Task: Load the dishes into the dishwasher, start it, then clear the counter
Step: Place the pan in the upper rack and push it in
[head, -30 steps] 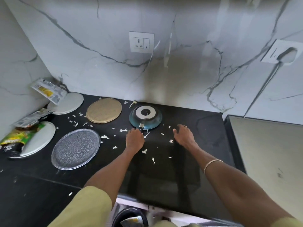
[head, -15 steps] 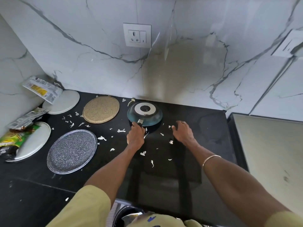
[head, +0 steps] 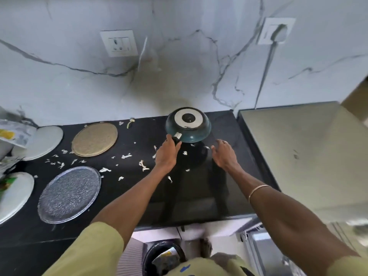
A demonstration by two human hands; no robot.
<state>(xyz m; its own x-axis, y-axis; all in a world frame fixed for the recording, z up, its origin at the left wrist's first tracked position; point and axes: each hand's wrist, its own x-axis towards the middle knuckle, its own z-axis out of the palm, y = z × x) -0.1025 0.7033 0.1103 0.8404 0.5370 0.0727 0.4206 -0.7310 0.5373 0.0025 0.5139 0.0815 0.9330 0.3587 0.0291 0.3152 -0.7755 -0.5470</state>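
Observation:
A dark teal pan (head: pixel 191 132) is upside down, its pale round base facing up, and is lifted off the black counter (head: pixel 199 188) near the wall. My left hand (head: pixel 166 154) grips the pan's short black handle. To the right of the pan my right hand (head: pixel 224 155) hovers over the counter with its fingers spread, holding nothing. Left of the pan lie a tan round plate (head: pixel 94 139), a speckled grey glass plate (head: pixel 69 194) and two white plates (head: pixel 44 141) (head: pixel 14 196). White scraps (head: pixel 143 165) are scattered over the counter.
Food packets (head: pixel 12 134) rest on the white plates at the far left. A steel-topped appliance (head: pixel 306 154) adjoins the counter on the right. A black bin (head: pixel 164 259) stands on the floor below the counter edge. The marble wall bears two sockets (head: pixel 119 43).
My left hand closed on the pan handle and lifted the pan off the counter. My right hand stayed beside it. The camera swung to the right.

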